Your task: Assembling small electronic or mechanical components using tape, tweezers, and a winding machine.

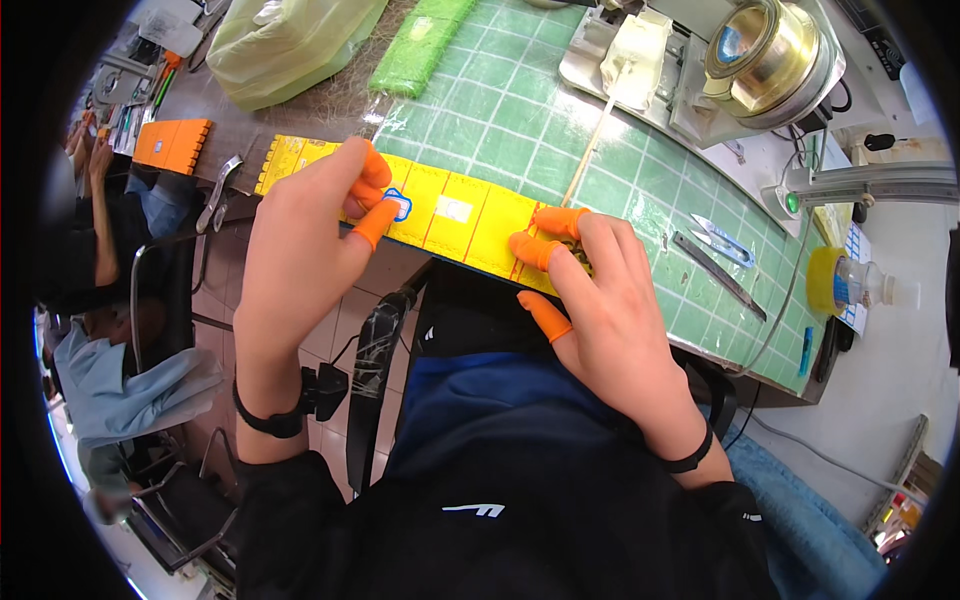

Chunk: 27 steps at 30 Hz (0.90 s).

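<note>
My left hand (pixel 305 225) pinches a small white patch with a blue scalloped edge (pixel 398 205) between thumb and forefinger. It is just over a long yellow segmented strip (pixel 480 215) with red lines and a white label, lying along the table's near edge. My right hand (pixel 610 300) has its fingers apart. Two of its fingertips rest on the strip's right end, with the thumb away from them by the near edge. Something small and dark-patterned under those fingers is mostly hidden. Orange finger cots cover several fingertips on both hands.
A green tiled mat (pixel 500 110) covers the table. On it lie tweezers (pixel 720 275), blue-handled snips (pixel 722 240) and a thin wooden stick (pixel 590 150). A round metal pot (pixel 765 60) stands far right, a plastic bottle (pixel 865 283) nearer. Far left are a pale bag (pixel 290 50) and an orange strip (pixel 172 146).
</note>
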### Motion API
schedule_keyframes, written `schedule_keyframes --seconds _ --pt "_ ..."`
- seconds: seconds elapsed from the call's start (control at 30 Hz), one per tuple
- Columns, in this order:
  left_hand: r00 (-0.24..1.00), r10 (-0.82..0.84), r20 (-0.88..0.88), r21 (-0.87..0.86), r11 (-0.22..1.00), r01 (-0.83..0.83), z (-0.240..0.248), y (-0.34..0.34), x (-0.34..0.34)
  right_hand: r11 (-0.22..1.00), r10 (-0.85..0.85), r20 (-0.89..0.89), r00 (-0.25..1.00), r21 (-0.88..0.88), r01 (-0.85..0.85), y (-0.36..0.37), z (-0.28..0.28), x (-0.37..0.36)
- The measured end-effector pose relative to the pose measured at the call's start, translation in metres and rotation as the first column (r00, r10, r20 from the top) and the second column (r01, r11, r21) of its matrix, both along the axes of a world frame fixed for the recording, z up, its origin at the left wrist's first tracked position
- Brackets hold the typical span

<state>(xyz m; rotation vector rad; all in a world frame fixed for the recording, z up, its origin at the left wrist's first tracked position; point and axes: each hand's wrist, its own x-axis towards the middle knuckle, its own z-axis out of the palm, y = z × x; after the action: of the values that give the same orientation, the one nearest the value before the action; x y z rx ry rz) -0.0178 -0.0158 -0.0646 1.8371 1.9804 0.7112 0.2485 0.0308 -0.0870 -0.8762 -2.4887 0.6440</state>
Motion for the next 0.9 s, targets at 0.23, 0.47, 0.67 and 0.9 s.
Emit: schedule_keyframes --seconds 0.23,0.47,0.67,0.9 --pt "0.933 0.148 -0.328 0.132 0.985 -0.110 0.002 -0.006 0.004 1.000 -0.012 0.014 1.000 0.005 0.012 0.000 -0.002 0.001" --pt "0.916 -0.055 -0.398 0.196 0.970 0.143 -0.047 -0.047 0.016 1.000 0.002 -0.011 1.000 0.025 -0.002 -0.001 -0.003 -0.001" --pt "0.937 -0.117 -0.330 0.150 0.973 0.174 -0.040 -0.039 0.009 0.992 -0.074 -0.053 0.996 -0.109 0.068 0.008 0.004 0.005" --pt "0.955 -0.140 -0.260 0.187 0.963 0.192 -0.020 -0.045 0.003 0.999 -0.010 -0.063 0.998 -0.043 0.008 0.004 0.012 0.019"
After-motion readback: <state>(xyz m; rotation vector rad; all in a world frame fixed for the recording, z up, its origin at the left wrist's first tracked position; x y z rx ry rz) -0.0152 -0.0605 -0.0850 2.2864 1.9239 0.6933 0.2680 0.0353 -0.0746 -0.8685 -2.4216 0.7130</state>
